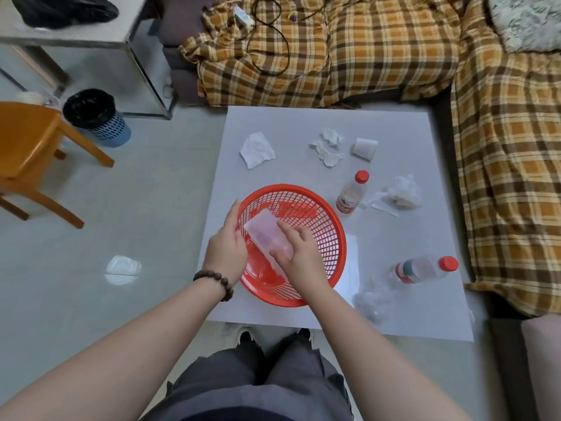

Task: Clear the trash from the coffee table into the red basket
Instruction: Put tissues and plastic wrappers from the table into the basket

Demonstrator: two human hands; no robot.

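The red basket [318, 235] sat on the white coffee table [403, 314], near the edge closest to you. You held a clear plastic box [267, 235] over the basket, with its far end tipped up near the basket's left rim. Your right hand [299, 253] lay on top of the box with its fingers pressed down on it. Your left hand [226, 241] was at the basket's left rim, fingers held together against the side of the box, and it wore a bead bracelet [217, 281].

Just right of the basket stood a small bottle with a red cap [352, 194]. Past that bottle lay a crumpled clear bag [403, 191]. Near the basket's right side, another red-capped bottle [425, 270] lay flat, and a clear wrapper [372, 300] lay beside it. Beyond the basket were a white napkin [256, 150], some torn tissue [329, 147] and a tipped paper cup [364, 148]. They were all well apart from the basket.
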